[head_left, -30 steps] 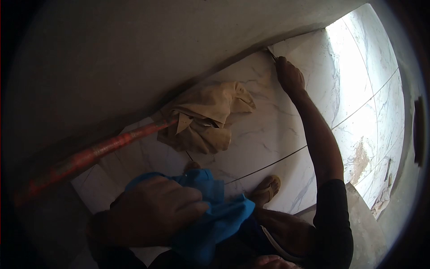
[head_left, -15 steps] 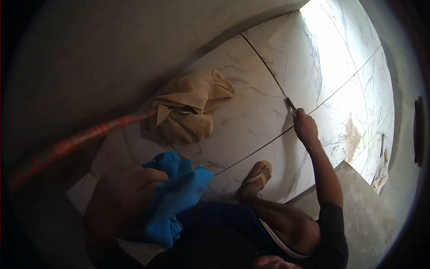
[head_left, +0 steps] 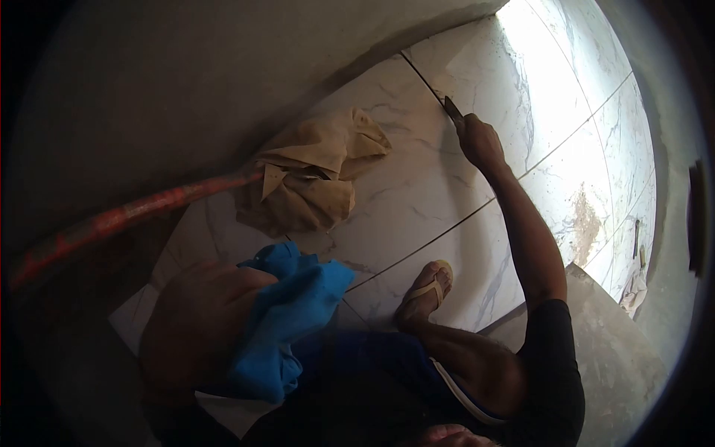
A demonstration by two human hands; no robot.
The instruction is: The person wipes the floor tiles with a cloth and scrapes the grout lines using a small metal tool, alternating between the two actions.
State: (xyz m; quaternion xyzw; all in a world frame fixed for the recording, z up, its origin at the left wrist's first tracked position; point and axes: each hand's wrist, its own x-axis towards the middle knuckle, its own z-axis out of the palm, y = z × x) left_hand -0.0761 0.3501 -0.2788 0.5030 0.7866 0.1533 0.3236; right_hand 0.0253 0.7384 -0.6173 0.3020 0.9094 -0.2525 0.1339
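Note:
In my right hand (head_left: 480,143) is a narrow knife (head_left: 452,112), held by its handle. Its tip lies along the dark joint (head_left: 423,77) between two white marbled floor tiles (head_left: 406,160). My left hand (head_left: 234,287), low on the left and in shadow, is closed around a bunched blue cloth (head_left: 298,298). Some of its fingers are hidden behind the wrist and the folds. Just beyond the blue cloth, a crumpled tan cloth (head_left: 313,175) is heaped on the tiles.
A red, worn pole (head_left: 141,210) runs from the left to the tan cloth. The grey wall (head_left: 223,67) borders the tiles at the back. My sandalled foot (head_left: 428,294) rests on the floor. Sandy dirt (head_left: 586,223) and a pale rag (head_left: 634,290) lie at the right.
My right hand has slid the knife up and left along the joint, toward the wall. The left hand still holds the blue cloth, almost in place.

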